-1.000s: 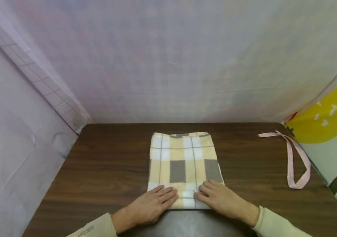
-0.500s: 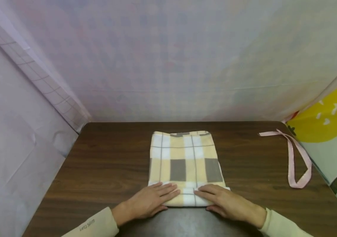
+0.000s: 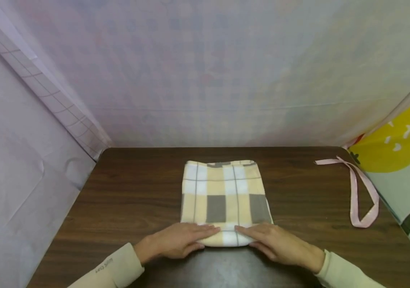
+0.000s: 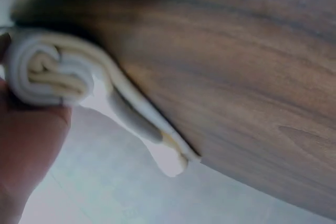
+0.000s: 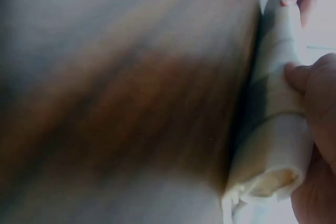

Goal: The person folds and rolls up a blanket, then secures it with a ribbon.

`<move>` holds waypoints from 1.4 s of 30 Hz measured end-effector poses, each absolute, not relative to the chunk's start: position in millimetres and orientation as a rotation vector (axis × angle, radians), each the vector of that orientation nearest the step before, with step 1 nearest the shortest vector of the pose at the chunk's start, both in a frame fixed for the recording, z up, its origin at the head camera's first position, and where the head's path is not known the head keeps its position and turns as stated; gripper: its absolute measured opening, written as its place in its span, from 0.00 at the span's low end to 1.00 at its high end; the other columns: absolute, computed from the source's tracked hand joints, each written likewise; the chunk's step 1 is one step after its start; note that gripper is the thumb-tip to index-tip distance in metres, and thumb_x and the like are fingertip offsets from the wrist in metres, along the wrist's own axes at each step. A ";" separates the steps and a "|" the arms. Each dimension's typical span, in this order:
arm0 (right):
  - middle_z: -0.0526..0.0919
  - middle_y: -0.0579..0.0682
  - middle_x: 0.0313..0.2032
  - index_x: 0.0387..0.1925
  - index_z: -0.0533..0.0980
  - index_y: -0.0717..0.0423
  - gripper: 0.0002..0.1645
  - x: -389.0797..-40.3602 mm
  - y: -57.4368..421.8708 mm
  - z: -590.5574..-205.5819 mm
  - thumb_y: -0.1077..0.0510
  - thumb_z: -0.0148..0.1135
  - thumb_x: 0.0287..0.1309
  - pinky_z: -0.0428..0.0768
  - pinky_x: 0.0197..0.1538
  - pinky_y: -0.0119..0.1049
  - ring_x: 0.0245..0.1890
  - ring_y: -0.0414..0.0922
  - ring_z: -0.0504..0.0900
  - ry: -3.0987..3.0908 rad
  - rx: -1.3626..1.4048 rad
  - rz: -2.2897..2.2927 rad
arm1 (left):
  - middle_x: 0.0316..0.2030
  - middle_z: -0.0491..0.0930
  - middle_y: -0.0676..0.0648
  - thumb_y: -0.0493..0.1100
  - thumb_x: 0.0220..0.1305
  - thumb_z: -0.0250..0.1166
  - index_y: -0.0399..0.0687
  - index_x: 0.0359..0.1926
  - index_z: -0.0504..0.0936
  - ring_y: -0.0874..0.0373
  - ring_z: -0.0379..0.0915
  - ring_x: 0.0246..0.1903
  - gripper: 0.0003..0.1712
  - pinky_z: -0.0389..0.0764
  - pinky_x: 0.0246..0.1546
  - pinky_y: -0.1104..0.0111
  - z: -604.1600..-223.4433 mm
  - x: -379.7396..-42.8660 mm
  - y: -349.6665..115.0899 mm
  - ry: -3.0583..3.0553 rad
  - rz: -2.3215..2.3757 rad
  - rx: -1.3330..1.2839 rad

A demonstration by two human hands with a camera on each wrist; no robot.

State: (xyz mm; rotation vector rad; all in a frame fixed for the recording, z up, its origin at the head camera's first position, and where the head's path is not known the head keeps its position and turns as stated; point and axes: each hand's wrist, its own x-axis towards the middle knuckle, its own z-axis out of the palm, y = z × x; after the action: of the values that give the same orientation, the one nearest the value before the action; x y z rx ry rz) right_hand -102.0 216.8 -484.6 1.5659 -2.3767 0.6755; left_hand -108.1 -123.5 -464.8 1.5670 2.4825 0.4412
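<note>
A plaid blanket (image 3: 223,200) in yellow, white and grey lies folded on the table, its near end rolled up. My left hand (image 3: 181,241) grips the left part of the roll, fingers over the top and thumb on the near side. In the same way my right hand (image 3: 280,244) holds the right part. The left wrist view shows the roll's spiral end (image 4: 52,72) and the flat layers trailing from it. Seen from the right wrist, the roll (image 5: 275,98) runs lengthwise, with a hand at either part of it.
A pink ribbon (image 3: 354,200) lies looped at the right of the brown wooden table (image 3: 129,192). Pale cloth hangings (image 3: 205,80) stand behind and to the left. At the right hangs a cloth with a yellow print (image 3: 388,148).
Both hands have shifted slightly away from the body. The near end of the blanket has rolled forward and become thicker. The pink ribbon has stayed where it was.
</note>
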 end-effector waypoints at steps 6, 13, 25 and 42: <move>0.79 0.52 0.59 0.71 0.64 0.60 0.35 -112.1 214.0 -474.7 0.68 0.62 0.63 0.79 0.53 0.29 0.48 0.39 0.82 -2.384 1.638 0.901 | 0.68 0.70 0.48 0.49 0.79 0.46 0.52 0.77 0.54 0.68 0.76 0.43 0.31 0.74 0.59 0.68 -455.1 -119.0 -126.6 2.250 0.808 1.326; 0.77 0.55 0.58 0.67 0.71 0.54 0.29 -129.8 209.8 -478.0 0.64 0.60 0.66 0.82 0.44 0.35 0.42 0.40 0.81 -2.382 1.513 0.729 | 0.66 0.72 0.47 0.48 0.78 0.49 0.52 0.75 0.60 0.55 0.78 0.56 0.29 0.80 0.53 0.62 -455.2 -125.6 -122.6 2.607 0.657 1.311; 0.82 0.52 0.56 0.62 0.76 0.58 0.27 -130.4 208.1 -485.9 0.61 0.61 0.59 0.77 0.54 0.49 0.53 0.50 0.80 -2.246 1.561 0.185 | 0.69 0.68 0.47 0.39 0.65 0.64 0.53 0.74 0.64 0.53 0.67 0.67 0.37 0.70 0.65 0.57 -471.0 -115.4 -112.5 2.914 -0.143 1.651; 0.66 0.58 0.70 0.74 0.59 0.58 0.47 -136.7 214.2 -497.7 0.45 0.67 0.60 0.65 0.67 0.57 0.68 0.57 0.68 -2.466 1.596 0.399 | 0.75 0.58 0.46 0.66 0.70 0.54 0.53 0.78 0.51 0.51 0.55 0.73 0.45 0.58 0.72 0.52 -482.8 -126.3 -117.2 2.806 -0.007 1.484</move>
State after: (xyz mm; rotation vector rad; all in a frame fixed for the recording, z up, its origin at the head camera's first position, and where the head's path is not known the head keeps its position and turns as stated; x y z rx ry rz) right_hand -136.7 214.2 -497.7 1.5963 -2.4664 0.3995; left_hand -126.3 -117.2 -482.8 1.4841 2.8059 -0.0070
